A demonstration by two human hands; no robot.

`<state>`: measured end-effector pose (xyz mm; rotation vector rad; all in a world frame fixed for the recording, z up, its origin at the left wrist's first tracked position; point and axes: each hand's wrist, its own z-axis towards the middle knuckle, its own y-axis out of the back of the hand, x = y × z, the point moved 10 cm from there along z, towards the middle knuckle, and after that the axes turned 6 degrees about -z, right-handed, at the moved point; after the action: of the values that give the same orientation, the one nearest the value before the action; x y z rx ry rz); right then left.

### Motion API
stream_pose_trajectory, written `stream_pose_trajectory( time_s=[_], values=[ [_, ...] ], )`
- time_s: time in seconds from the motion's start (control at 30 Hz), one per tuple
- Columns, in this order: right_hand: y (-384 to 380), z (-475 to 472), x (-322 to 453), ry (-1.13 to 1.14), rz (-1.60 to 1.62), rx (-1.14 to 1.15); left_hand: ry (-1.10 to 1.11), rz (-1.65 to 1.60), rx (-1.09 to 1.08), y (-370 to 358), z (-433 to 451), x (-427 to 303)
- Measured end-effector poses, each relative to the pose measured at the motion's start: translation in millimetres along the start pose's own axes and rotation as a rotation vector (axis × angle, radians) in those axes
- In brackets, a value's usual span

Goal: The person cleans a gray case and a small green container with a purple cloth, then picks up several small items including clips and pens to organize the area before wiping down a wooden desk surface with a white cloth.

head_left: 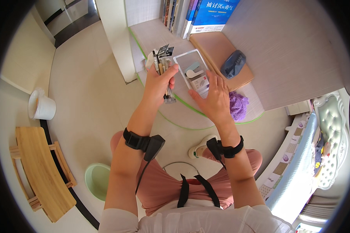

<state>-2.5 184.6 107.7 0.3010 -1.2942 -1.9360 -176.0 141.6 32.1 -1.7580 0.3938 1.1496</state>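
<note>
A bundle of pens, several in clear wrappers (pixel 162 66), is held upright-ish in my left hand (pixel 160 83), fingers closed around it. To its right, a clear plastic box with a pale rim (pixel 187 78) lies on the curved shelf; my right hand (pixel 214 96) touches its near right side with fingers spread. Inside the box are a small white carton (pixel 200 82), a white rounded item (pixel 193 73) and a blue-grey item (pixel 192 67). Part of a whitish object (pixel 149 60) shows behind my left hand. Purple fluffy fabric (pixel 238 106) lies beside my right wrist.
A brown notebook or folder (pixel 215 46) carries a dark blue case (pixel 233 64). Books (pixel 213 14) stand at the back of the shelf. Its edge has green trim. On the floor are a green basin (pixel 98 180), a wooden stool (pixel 45 171) and a white bin (pixel 43 104); a bed stands right.
</note>
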Motion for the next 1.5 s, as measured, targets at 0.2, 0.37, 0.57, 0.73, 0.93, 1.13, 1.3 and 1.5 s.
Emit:
stream_pose_trajectory(
  time_s=[0.2,0.37,0.57,0.73,0.93,1.13,1.3,1.5],
  values=[
    [-8.3,2.6,-18.1,-0.087,0.046,0.025,-0.027,0.227,0.026,-4.1,-1.3,1.2],
    [-16.9,6.8,-37.8,-0.21,0.267,0.067,-0.059,0.521,0.003,-11.6,-11.0,-3.6],
    [-35.2,7.0,-68.7,-0.37,0.53,0.159,-0.05,0.414,0.073,-16.9,-9.3,2.1],
    [-60.1,-1.4,-76.1,-0.641,0.979,0.39,-0.003,0.218,0.09,-13.0,-5.0,0.7],
    [-47.2,6.1,-71.9,-0.63,1.088,0.383,0.009,0.019,0.136,-16.8,-4.9,-6.3],
    [-21.7,33.1,-77.2,-0.599,1.151,0.288,0.007,-0.008,0.233,-27.5,-7.4,-3.8],
    [-23.0,76.9,-123.2,-0.681,1.061,0.2,0.027,-0.03,0.26,-36.0,-8.7,0.1],
    [-47.5,139.6,-166.1,-0.838,0.873,0.183,0.064,-0.004,0.312,-43.0,-5.8,16.6]
  ],
)
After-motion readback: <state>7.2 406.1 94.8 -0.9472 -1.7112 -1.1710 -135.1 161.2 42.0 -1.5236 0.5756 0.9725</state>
